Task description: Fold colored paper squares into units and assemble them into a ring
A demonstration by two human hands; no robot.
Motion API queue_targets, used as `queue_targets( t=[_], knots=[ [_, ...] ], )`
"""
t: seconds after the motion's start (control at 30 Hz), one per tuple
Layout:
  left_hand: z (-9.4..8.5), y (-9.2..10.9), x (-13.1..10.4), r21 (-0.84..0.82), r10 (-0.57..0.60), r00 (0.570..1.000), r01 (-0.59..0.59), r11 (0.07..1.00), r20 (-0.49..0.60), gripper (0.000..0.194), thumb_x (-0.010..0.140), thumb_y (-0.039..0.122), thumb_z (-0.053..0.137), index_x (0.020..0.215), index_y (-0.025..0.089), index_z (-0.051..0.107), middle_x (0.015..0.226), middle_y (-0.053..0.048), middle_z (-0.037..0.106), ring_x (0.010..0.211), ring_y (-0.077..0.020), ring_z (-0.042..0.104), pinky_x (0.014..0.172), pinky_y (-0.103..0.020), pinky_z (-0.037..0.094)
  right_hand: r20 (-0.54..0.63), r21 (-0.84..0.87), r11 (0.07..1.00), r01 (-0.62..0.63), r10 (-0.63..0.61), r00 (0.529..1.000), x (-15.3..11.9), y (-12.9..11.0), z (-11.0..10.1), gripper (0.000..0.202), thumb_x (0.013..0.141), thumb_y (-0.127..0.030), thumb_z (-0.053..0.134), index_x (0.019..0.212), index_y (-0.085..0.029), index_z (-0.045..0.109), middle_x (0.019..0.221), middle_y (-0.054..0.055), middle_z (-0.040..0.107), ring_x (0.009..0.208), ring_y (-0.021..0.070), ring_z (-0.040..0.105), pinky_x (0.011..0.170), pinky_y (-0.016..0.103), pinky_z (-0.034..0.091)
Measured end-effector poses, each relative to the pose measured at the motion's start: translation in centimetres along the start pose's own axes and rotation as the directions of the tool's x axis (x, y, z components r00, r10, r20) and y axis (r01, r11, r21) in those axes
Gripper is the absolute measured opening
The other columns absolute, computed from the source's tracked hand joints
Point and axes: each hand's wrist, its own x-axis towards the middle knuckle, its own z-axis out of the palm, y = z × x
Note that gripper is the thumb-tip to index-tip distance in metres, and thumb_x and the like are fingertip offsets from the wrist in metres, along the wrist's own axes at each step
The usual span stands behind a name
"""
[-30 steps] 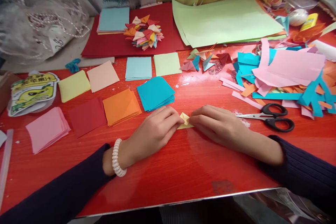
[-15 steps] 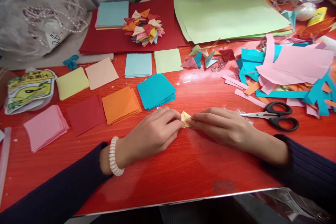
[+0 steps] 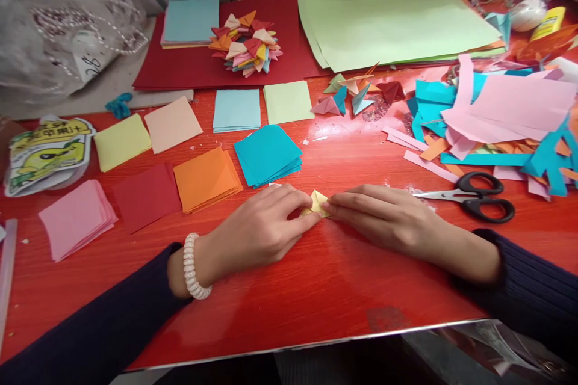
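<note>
A small folded piece of yellow paper lies on the red tabletop, with a pointed top and a crease down its middle. My left hand grips its left side between thumb and fingers, a coiled white band round the wrist. From the right, the fingertips of my right hand press together on the paper's other edge. Its lower corners are partly hidden by the fingers. Just beyond my left hand is a fanned stack of teal paper squares. Black-handled scissors lie to the right of my right hand.
Orange, dark red and pink paper squares lie at left. Behind stand a multicoloured folded-paper ring and large green sheets. Paper scraps heap at right; small folded pieces sit beside them.
My left thumb and index finger have shifted right along the lower edge of the yellow paper, and a bit more of its left side shows. My right hand has hardly moved.
</note>
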Motion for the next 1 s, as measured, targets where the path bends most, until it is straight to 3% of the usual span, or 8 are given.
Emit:
queue_targets(
  t=[0.17,0.33,0.47,0.67,0.73,0.83,0.9,1.0],
  knots=[
    [0.0,-0.3,-0.1,0.151,0.118,0.993,-0.115,0.982,-0.01,0.022,0.087,0.013,0.049,0.106,0.011,0.058,0.103,-0.008,0.063,0.097,-0.021,0.055,0.081,-0.036,0.045,0.007,0.039,0.997,-0.06,0.059,0.998,0.2,-0.3,0.4,0.017,0.089,-0.017,0.045,0.099,-0.015,0.058,0.087,0.008,0.065,0.078,0.0162,0.059,0.061,0.028,0.05],
    [-0.3,-0.2,-0.2,0.277,0.21,0.978,-0.206,0.939,0.016,0.023,0.088,0.011,0.046,0.108,0.009,0.057,0.102,-0.008,0.065,0.102,-0.0214,0.056,0.087,-0.038,0.045,-0.023,-0.13,0.991,-0.025,0.023,0.999,0.2,-0.6,0.9,0.016,0.083,-0.016,0.054,0.095,-0.009,0.062,0.083,0.012,0.062,0.075,0.0197,0.053,0.059,0.033,0.045],
    [-0.7,0.3,-0.2,0.333,0.227,0.973,-0.223,0.916,0.025,0.022,0.087,0.009,0.046,0.106,0.005,0.059,0.1,-0.01,0.066,0.098,-0.0229,0.058,0.086,-0.039,0.047,-0.028,-0.215,0.974,-0.069,0.064,0.998,0.1,-0.9,0.8,0.019,0.08,-0.019,0.058,0.095,-0.012,0.065,0.072,0.009,0.058,0.069,0.0185,0.046,0.056,0.032,0.038],
    [-0.8,1.2,-0.9,0.376,0.188,0.981,-0.192,0.907,0.048,0.028,0.086,0.008,0.047,0.112,0.004,0.056,0.108,-0.012,0.063,0.103,-0.0239,0.057,0.087,-0.04,0.046,-0.043,-0.242,0.965,-0.097,0.09,0.995,-0.5,-0.6,0.8,0.018,0.079,-0.023,0.058,0.094,-0.017,0.065,0.065,0.004,0.052,0.063,0.0162,0.04,0.056,0.031,0.03],
    [-0.6,1.4,-1.1,0.36,0.164,0.985,-0.173,0.917,0.055,0.029,0.086,0.009,0.049,0.113,0.003,0.055,0.11,-0.012,0.063,0.104,-0.0242,0.056,0.088,-0.04,0.045,-0.056,-0.248,0.96,-0.129,0.118,0.991,-0.7,-0.3,0.6,0.011,0.078,-0.023,0.059,0.083,-0.017,0.065,0.063,0.003,0.051,0.061,0.0153,0.039,0.056,0.032,0.029],
    [-0.2,1.3,-1.1,0.291,0.1,0.995,-0.103,0.951,0.025,0.028,0.086,0.016,0.049,0.111,0.005,0.056,0.106,-0.01,0.064,0.101,-0.0228,0.056,0.088,-0.039,0.044,-0.173,-0.233,0.948,-0.215,0.177,0.969,-0.4,-0.1,0.2,0.013,0.079,-0.019,0.058,0.067,-0.017,0.061,0.058,0.002,0.048,0.057,0.0135,0.036,0.054,0.031,0.028],
    [0.1,1.1,-0.6,0.248,0.053,0.998,-0.045,0.968,-0.027,0.023,0.088,0.018,0.048,0.106,0.008,0.057,0.098,-0.008,0.064,0.094,-0.0205,0.056,0.083,-0.036,0.044,-0.21,-0.158,0.965,-0.212,0.177,0.962,0.0,-0.3,0.1,0.012,0.082,-0.019,0.055,0.073,-0.017,0.062,0.061,0.003,0.049,0.058,0.0135,0.037,0.054,0.03,0.03],
    [0.5,0.9,0.4,0.224,-0.089,0.995,0.096,0.97,-0.038,0.023,0.091,0.023,0.043,0.107,0.01,0.055,0.089,-0.008,0.061,0.085,-0.0192,0.054,0.074,-0.034,0.044,-0.086,-0.051,0.986,-0.162,0.157,0.984,0.4,-0.7,0.5,0.016,0.085,-0.025,0.052,0.086,-0.016,0.065,0.066,0.005,0.052,0.062,0.015,0.04,0.056,0.03,0.034]
  ],
)
